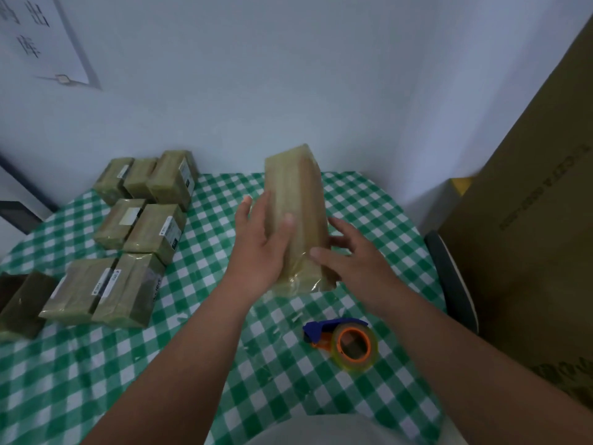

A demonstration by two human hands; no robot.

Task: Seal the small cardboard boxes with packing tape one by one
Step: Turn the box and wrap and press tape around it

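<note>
Checked table [96,380]: box [296,203] btwn both hands.

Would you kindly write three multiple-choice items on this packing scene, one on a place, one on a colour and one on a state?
1. Where does the tape dispenser lie?
A. On the tablecloth, nearer the person than the held box
B. On top of the stacked boxes
C. In the right hand

2. What colour is the dispenser's inner ring?
A. Green
B. Orange
C. White

3. How is the box in the middle held?
A. Flat under one palm
B. Upright between both hands
C. Untouched

Answers:
1 A: it rests on the check cloth below the hands.
2 B: the hub shows orange.
3 B: the left hand and right hand flank the standing box.
</note>
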